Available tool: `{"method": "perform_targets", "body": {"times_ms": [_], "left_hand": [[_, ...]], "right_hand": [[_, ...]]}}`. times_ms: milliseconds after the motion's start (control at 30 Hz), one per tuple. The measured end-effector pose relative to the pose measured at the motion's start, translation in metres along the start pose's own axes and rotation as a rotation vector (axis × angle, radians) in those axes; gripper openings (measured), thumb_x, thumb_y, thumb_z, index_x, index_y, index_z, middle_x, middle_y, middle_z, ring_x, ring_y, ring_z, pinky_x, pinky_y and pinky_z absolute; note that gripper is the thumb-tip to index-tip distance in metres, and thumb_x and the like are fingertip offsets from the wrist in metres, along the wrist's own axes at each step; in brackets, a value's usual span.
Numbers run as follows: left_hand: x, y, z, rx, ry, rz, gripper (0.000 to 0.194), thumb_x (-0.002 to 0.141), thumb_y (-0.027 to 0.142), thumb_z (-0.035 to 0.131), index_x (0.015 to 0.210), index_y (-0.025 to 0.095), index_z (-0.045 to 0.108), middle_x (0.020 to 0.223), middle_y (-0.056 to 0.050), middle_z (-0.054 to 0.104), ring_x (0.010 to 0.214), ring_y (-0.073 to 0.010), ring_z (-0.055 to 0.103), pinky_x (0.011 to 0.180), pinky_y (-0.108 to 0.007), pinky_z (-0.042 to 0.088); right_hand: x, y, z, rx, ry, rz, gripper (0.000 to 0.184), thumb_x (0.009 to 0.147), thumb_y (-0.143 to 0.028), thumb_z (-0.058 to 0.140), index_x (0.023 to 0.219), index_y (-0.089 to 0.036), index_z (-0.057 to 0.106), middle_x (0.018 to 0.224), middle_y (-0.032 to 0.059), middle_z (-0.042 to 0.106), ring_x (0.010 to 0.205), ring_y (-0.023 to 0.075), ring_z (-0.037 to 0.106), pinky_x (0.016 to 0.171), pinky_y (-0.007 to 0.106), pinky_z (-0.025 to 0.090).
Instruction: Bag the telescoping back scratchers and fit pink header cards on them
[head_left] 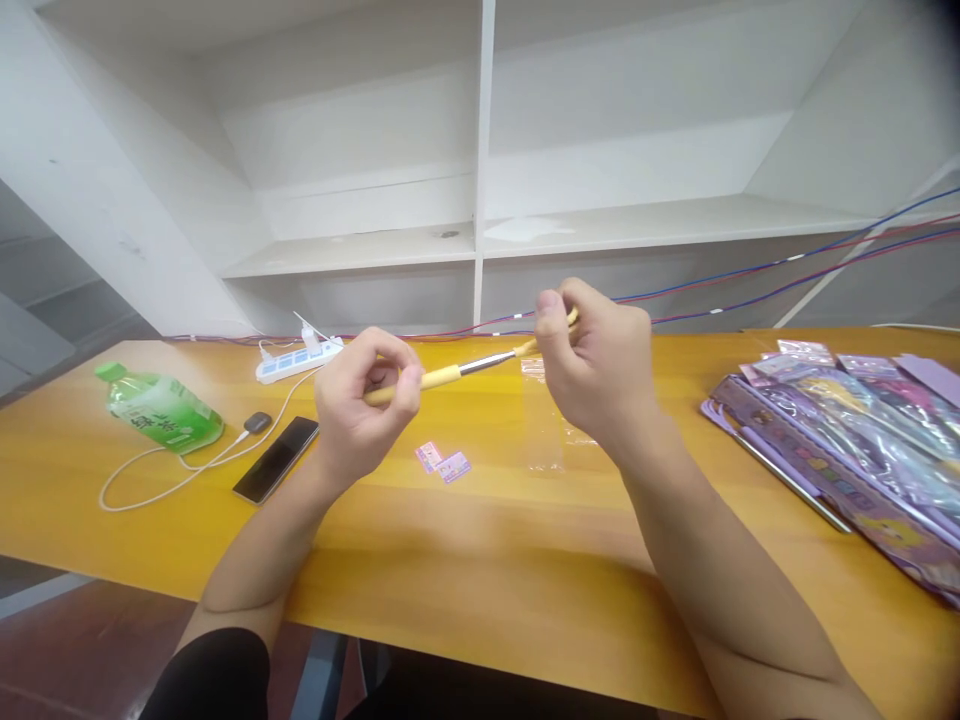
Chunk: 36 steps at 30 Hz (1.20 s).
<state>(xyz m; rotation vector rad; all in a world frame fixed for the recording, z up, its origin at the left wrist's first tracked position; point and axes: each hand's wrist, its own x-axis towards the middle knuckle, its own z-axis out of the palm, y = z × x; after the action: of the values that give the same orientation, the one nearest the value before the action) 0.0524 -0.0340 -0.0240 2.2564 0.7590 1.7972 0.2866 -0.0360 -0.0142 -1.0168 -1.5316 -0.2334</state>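
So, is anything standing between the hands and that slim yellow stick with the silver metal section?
Nothing visible does: the left hand and right hand each grip the slim yellow stick. The small pink and purple cards and clear plastic sleeve lie on the table, not in between.

1. Right of the phone [277, 460], the right hand [600, 360] covered part of the yellow rod [441, 378]!
2. Farther right, the purple case [832, 482] ran out of view!
3. Nearer it, the cards [453, 467] showed unreadable print!
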Motion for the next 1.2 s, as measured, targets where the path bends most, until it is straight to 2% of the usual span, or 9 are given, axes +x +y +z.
{"method": "perform_targets", "body": {"times_ms": [100,167,300,400,567,700,833,1000,1200], "left_hand": [[0.007,-0.003,-0.009,0.113,-0.172,0.087,0.015,0.095,0.032,0.077,0.101,0.024,0.065,0.089,0.000,0.070,0.052,-0.0075,0.047,0.051,-0.026,0.038],[0.011,-0.007,-0.015,0.234,-0.296,0.172,0.024,0.094,0.034,0.080,0.112,0.024,0.067,0.093,-0.001,0.074,0.058,-0.0092,0.055,0.057,-0.026,0.044],[0.016,-0.011,-0.022,0.409,-0.443,0.218,0.015,0.107,0.034,0.063,0.114,0.023,0.070,0.098,-0.004,0.078,0.081,-0.0151,0.070,0.072,-0.027,0.051],[0.017,-0.011,-0.023,0.455,-0.494,0.158,0.022,0.112,0.035,0.053,0.111,0.022,0.070,0.089,-0.002,0.077,0.074,-0.0144,0.067,0.068,-0.027,0.048],[0.013,-0.008,-0.022,0.505,-0.489,0.159,0.023,0.112,0.032,0.051,0.125,0.021,0.066,0.103,-0.005,0.077,0.084,-0.0164,0.070,0.075,-0.028,0.051],[0.012,-0.008,-0.024,0.570,-0.493,0.241,0.022,0.112,0.030,0.051,0.127,0.022,0.066,0.098,-0.005,0.074,0.076,-0.0155,0.066,0.070,-0.028,0.048],[0.013,-0.009,-0.026,0.673,-0.469,0.300,0.020,0.113,0.030,0.049,0.116,0.021,0.067,0.088,-0.003,0.071,0.074,-0.0164,0.065,0.066,-0.029,0.044],[0.010,-0.008,-0.024,0.709,-0.471,0.314,0.018,0.112,0.030,0.052,0.114,0.020,0.066,0.093,-0.004,0.074,0.077,-0.0165,0.065,0.066,-0.029,0.042],[0.011,-0.011,-0.020,0.763,-0.390,0.370,0.020,0.109,0.034,0.059,0.096,0.023,0.070,0.080,-0.002,0.065,0.068,-0.0159,0.056,0.061,-0.031,0.034]], "right_hand": [[0.007,0.007,-0.013,-0.004,-0.219,0.052,0.052,0.111,-0.054,0.048,0.070,-0.024,0.037,0.050,-0.0061,0.033,0.046,0.0108,0.029,0.050,0.029,0.021],[0.009,0.011,-0.021,0.028,-0.343,0.093,0.051,0.109,-0.059,0.050,0.073,-0.023,0.048,0.054,-0.0048,0.044,0.047,0.0106,0.037,0.049,0.028,0.023],[0.011,0.017,-0.029,0.242,-0.473,0.112,0.034,0.104,-0.057,0.065,0.115,-0.024,0.063,0.074,-0.0040,0.062,0.055,0.0111,0.051,0.051,0.025,0.034],[0.015,0.021,-0.032,0.384,-0.523,0.019,0.045,0.101,-0.047,0.071,0.139,-0.027,0.056,0.089,-0.0018,0.066,0.065,0.0125,0.058,0.058,0.026,0.042],[0.017,0.025,-0.031,0.196,-0.409,-0.239,0.019,0.106,-0.043,0.066,0.114,-0.027,0.074,0.100,0.0031,0.070,0.074,0.0135,0.058,0.068,0.028,0.046],[0.011,0.021,-0.029,0.012,-0.448,-0.343,0.029,0.107,-0.047,0.065,0.128,-0.029,0.072,0.099,0.0030,0.068,0.069,0.0122,0.052,0.067,0.027,0.042],[0.008,0.010,-0.029,-0.104,-0.494,-0.284,0.030,0.106,-0.038,0.064,0.137,-0.035,0.067,0.118,0.0047,0.068,0.071,0.0125,0.054,0.062,0.027,0.035],[0.006,0.001,-0.020,-0.025,-0.472,-0.132,0.013,0.108,-0.037,0.061,0.100,-0.029,0.067,0.086,-0.0028,0.069,0.066,0.0135,0.054,0.059,0.028,0.034],[0.003,0.011,-0.007,-0.258,-0.392,-0.522,0.020,0.107,-0.019,0.056,0.096,-0.025,0.070,0.093,0.0024,0.067,0.072,0.0149,0.045,0.066,0.032,0.028]]}}
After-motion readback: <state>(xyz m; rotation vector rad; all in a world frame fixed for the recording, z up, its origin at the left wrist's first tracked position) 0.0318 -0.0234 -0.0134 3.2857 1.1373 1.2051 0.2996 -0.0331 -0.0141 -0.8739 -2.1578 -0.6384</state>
